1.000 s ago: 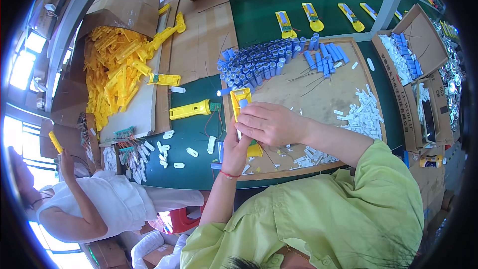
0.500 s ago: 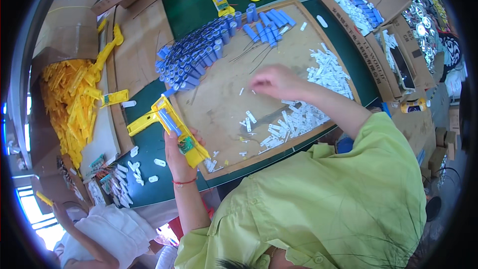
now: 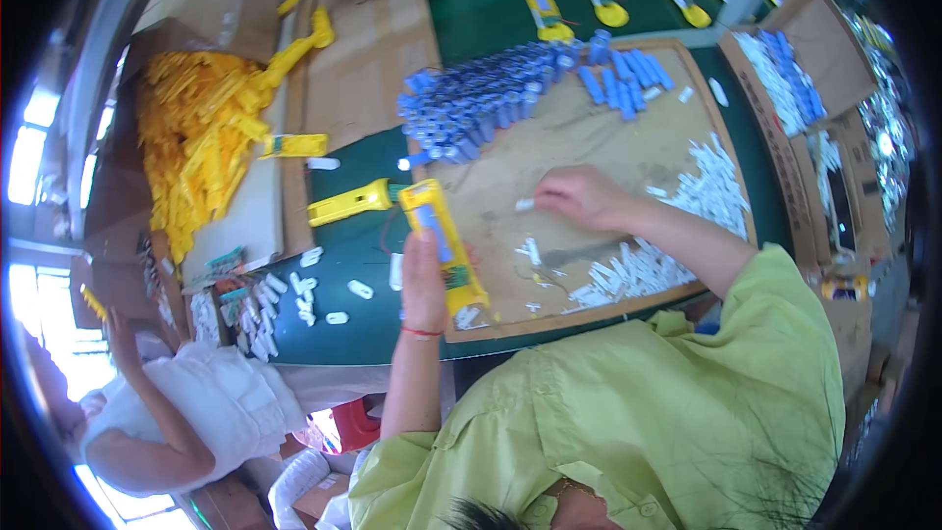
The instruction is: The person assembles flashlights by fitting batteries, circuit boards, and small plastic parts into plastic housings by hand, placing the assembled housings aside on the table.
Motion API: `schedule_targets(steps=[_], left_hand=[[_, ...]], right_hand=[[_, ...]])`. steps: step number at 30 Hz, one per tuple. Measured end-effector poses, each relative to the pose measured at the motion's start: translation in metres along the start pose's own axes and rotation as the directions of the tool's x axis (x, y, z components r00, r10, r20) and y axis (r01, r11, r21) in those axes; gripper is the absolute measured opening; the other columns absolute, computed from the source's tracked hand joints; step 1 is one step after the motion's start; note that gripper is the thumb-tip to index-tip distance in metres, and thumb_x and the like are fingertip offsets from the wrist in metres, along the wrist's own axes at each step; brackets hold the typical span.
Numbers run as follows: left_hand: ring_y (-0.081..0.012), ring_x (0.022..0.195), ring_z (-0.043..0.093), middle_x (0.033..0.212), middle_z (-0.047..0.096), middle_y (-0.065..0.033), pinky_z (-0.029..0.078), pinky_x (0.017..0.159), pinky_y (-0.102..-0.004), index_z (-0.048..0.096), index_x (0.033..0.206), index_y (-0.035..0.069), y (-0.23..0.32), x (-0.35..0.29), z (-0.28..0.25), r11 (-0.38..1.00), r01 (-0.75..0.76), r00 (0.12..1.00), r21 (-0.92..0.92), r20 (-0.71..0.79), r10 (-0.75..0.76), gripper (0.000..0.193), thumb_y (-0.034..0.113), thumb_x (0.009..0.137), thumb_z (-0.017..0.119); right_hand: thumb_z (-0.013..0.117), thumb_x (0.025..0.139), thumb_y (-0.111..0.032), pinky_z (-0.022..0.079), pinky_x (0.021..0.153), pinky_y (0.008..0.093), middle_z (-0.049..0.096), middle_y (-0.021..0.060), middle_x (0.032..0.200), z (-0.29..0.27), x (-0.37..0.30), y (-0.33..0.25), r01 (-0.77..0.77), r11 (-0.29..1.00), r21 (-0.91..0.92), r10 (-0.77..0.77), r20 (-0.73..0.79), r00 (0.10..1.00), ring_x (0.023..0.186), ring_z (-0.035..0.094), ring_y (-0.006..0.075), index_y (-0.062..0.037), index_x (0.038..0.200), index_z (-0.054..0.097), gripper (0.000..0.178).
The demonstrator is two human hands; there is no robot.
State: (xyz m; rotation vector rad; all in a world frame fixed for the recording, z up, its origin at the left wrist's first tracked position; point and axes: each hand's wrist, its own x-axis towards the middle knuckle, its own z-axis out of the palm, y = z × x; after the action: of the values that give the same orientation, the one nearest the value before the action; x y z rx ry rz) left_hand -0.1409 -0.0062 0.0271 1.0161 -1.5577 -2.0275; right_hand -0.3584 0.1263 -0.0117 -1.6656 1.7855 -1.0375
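My left hand (image 3: 424, 285) is closed around a yellow plastic housing (image 3: 465, 287), held tilted above the near left corner of the brown board (image 3: 491, 216). A blue cylindrical battery (image 3: 433, 227) shows inside the housing, partly behind my fingers. Beyond it, to the left, a second yellow handle-shaped piece (image 3: 349, 204) lies beside the housing's far end, and thin wires hang close by. Over the board's middle, my right hand (image 3: 586, 198) pinches a small white plastic piece (image 3: 525, 205) that sticks out left of the fingertips.
Blue batteries (image 3: 481, 103) crowd the board's far side. White strips (image 3: 638, 275) are heaped at its near right. Yellow shells (image 3: 196, 137) fill a carton at left; white parts (image 3: 260, 314) lie nearer. A cardboard box (image 3: 814, 69) stands right. At lower left, a person in white (image 3: 196, 412) works.
The view has turned, so the scene sits further right. My right hand has come left toward the housing, the white piece now plain in its fingers. My left hand has tipped the housing more upright.
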Motion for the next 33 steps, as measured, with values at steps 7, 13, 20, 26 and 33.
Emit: schedule_targets(steps=[7,13,20,26,33], left_hand=[[-0.0139,0.079,0.061,0.089,0.057,-0.0074,0.052,0.066,-0.0278,0.042,0.11,0.003,-0.004,0.009,0.017,0.984,-0.173,0.981,0.043,0.093,0.169,0.022,0.019,0.096,0.045],[-0.0113,0.077,0.06,0.086,0.056,-0.0061,0.052,0.065,-0.0266,0.046,0.107,0.001,0.003,0.013,0.014,0.981,-0.158,0.985,0.11,0.083,0.149,0.021,0.019,0.095,0.047],[-0.0088,0.07,0.056,0.082,0.056,-0.0045,0.047,0.062,-0.0243,0.048,0.11,0.0,0.02,0.028,0.004,0.987,-0.157,0.973,0.034,0.178,0.149,0.027,0.021,0.094,0.05],[-0.012,0.094,0.054,0.108,0.053,-0.0053,0.046,0.075,-0.0276,0.044,0.124,0.002,0.056,0.094,-0.033,0.976,-0.208,0.971,-0.06,0.107,0.213,0.046,0.026,0.088,0.06],[-0.0308,0.112,0.045,0.123,0.045,-0.0179,0.037,0.094,-0.0375,0.046,0.12,0.002,0.078,0.226,-0.201,0.794,-0.073,0.441,0.603,-0.695,0.568,0.047,0.005,0.076,0.064]], right_hand=[[0.061,0.084,-0.006,0.049,0.061,0.0252,0.065,0.0077,0.077,0.006,0.065,-0.072,0.211,0.975,0.069,-0.168,-0.39,0.905,0.067,0.061,0.0112,-0.0009,0.09,0.062,0.009],[0.063,0.08,-0.012,0.046,0.055,0.0325,0.062,0.0118,0.072,0.021,0.09,-0.06,0.128,0.975,0.181,-0.047,-0.397,0.917,0.061,0.061,0.0229,-0.0038,0.089,0.057,0.014],[0.065,0.082,-0.019,0.043,0.05,0.0254,0.061,0.0063,0.069,-0.017,0.11,-0.066,-0.248,0.969,0.007,0.248,-0.058,0.967,0.053,0.056,0.0121,-0.005,0.099,0.054,0.025],[0.057,0.089,-0.019,0.044,0.045,0.0191,0.062,0.002,0.074,-0.049,0.171,-0.016,-0.104,0.86,0.499,0.224,-0.187,0.956,0.055,0.054,0.0049,-0.004,0.091,0.061,0.016],[0.056,0.087,-0.021,0.04,0.044,0.0235,0.058,0.0025,0.061,-0.195,0.263,0.15,-0.361,0.933,0.011,0.315,-0.513,0.799,0.045,0.05,0.008,-0.0019,0.091,0.066,0.022]])
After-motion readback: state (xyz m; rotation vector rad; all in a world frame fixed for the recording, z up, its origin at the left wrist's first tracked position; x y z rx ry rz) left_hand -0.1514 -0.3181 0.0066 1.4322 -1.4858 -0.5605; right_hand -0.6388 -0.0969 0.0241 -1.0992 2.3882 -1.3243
